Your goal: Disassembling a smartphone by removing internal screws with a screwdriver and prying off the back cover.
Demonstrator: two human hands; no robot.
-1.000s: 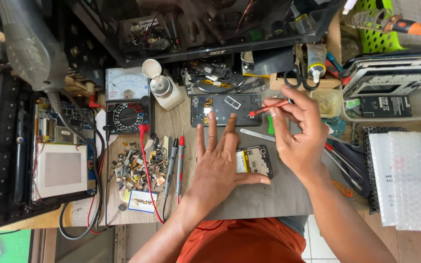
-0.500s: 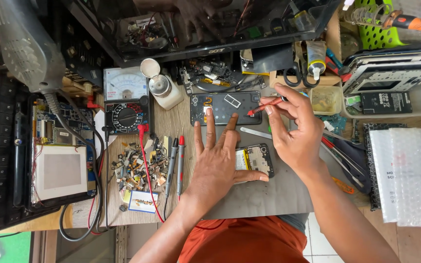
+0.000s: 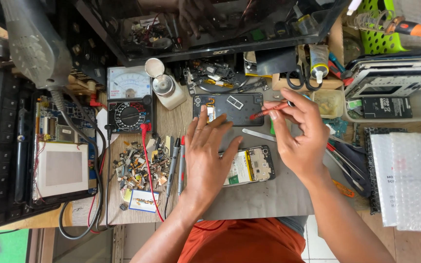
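cluttered repair bench (image 3: 269, 199), grey mat, multimeter (image 3: 129, 102)

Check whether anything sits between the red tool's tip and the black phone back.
Nothing visible does. The right hand holds the red tool with its tip at the phone back's right edge; the left hand rests lower, fingertips on its bottom edge.

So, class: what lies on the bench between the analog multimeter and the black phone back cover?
In the head view, a white lidded bottle stands between the multimeter and the back cover.
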